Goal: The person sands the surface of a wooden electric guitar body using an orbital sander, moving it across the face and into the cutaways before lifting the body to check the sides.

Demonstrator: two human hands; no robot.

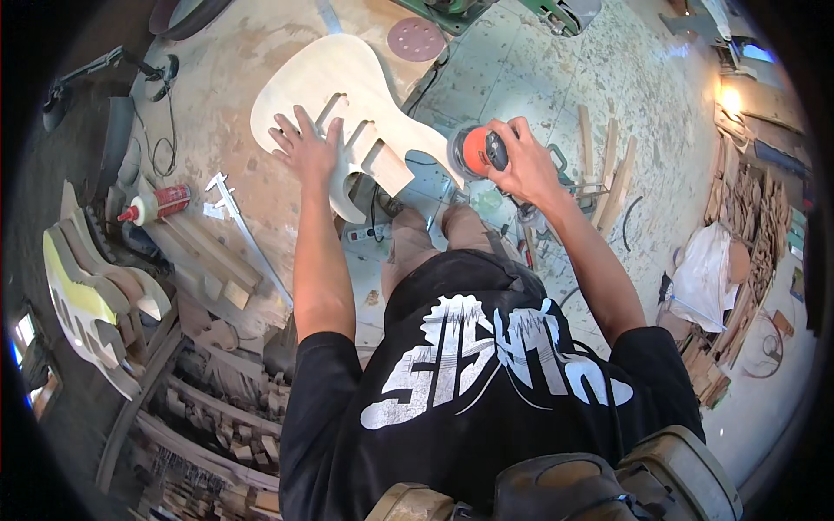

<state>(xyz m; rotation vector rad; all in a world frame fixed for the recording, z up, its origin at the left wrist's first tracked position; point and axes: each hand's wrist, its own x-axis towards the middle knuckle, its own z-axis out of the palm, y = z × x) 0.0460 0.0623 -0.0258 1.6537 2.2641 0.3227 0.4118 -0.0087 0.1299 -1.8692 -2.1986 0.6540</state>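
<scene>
A pale, unfinished wooden guitar body (321, 74) lies on the workbench, with pickup slots and a neck pocket cut into it. My left hand (308, 148) rests flat on it, fingers spread, beside the slots. In my right hand (524, 163) is an orange and black orbital sander (476, 151), gripped by its top. The sander's pad is at the edge of the guitar body's right horn; whether it touches the wood I cannot tell. A round, reddish sanding disc (415, 40) with holes lies just past the body.
On the bench at left are a glue bottle (161, 204), a caliper (228, 195) and wooden strips (204, 252). More guitar bodies (82, 286) stand at far left. Wood strips (608, 169) lie on the floor at right, near stacked wood scraps (756, 226). Green machinery (452, 10) is at the top.
</scene>
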